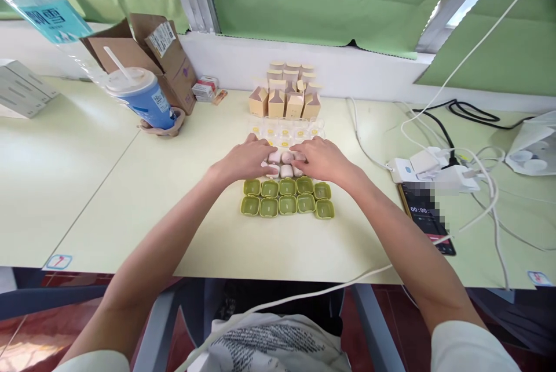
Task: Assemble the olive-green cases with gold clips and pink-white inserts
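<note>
My left hand [244, 160] and my right hand [322, 159] lie side by side on the pale table [130, 215], fingers curled over a small cluster of pinkish-white earbud-like cases [284, 164]. Both hands press on the cluster; what each fingertip grips is partly hidden. Just in front of them, nearer to me, sit two rows of open green cases [287, 197]. Behind the hands lie clear packets with yellow dots [284, 129], and beyond those stand several small tan cardboard boxes [284, 94].
A blue cup with a straw [141, 97] and an open brown carton [152, 50] stand at the left. A phone with a timer [425, 215], white chargers [428, 166] and cables lie at the right. A white cable crosses the table's front edge.
</note>
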`<state>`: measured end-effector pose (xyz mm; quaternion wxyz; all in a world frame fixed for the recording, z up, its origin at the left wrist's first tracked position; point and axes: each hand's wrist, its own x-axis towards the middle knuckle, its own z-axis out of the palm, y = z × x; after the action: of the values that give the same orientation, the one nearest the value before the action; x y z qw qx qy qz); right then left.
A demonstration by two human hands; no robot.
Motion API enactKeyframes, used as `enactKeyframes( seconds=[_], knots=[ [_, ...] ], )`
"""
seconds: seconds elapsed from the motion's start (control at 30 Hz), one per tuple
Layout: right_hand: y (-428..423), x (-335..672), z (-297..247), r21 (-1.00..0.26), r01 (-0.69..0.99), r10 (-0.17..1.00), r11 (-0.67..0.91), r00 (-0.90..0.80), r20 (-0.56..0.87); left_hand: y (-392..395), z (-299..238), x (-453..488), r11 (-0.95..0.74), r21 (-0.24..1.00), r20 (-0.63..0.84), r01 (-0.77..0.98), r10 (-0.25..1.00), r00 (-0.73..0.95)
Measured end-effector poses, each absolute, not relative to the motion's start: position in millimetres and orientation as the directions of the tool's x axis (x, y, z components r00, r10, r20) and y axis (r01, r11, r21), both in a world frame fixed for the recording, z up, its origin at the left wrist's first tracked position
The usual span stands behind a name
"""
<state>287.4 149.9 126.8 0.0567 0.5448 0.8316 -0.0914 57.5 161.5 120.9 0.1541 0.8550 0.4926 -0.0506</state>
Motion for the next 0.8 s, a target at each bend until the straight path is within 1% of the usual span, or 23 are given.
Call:
enactKeyframes(
  seconds=[0.17,0.27,0.33,0.4,0.5,0.6,0.7,0.8],
  knots=[
    [162,282,126,-0.101,0.888,0.879,0.448,-0.458,-0.129,177,128,61,-0.516,0.145,-0.210,0.845,0.818,0.535],
    [172,273,125,-0.118,0.877,0.865,0.466,-0.480,-0.146,184,128,68,-0.498,0.076,-0.222,0.864,0.836,0.501],
    [176,267,124,-0.127,0.875,0.860,0.468,-0.483,-0.163,187,126,70,-0.484,0.056,-0.228,0.873,0.846,0.483],
    [179,264,123,-0.129,0.874,0.857,0.469,-0.486,-0.173,190,124,71,-0.490,0.095,-0.221,0.867,0.839,0.498],
    [179,265,119,-0.136,0.865,0.851,0.483,-0.501,-0.161,192,123,70,-0.508,0.195,-0.223,0.839,0.810,0.543],
    [179,268,115,-0.147,0.858,0.851,0.492,-0.510,-0.128,194,123,69,-0.510,0.246,-0.205,0.824,0.803,0.559],
    [180,269,111,-0.154,0.860,0.861,0.486,-0.501,-0.085,195,121,67,-0.507,0.251,-0.153,0.825,0.821,0.551],
    [182,267,107,-0.136,0.870,0.875,0.473,-0.482,-0.042,197,119,66,-0.516,0.199,-0.111,0.833,0.833,0.542]
  ],
)
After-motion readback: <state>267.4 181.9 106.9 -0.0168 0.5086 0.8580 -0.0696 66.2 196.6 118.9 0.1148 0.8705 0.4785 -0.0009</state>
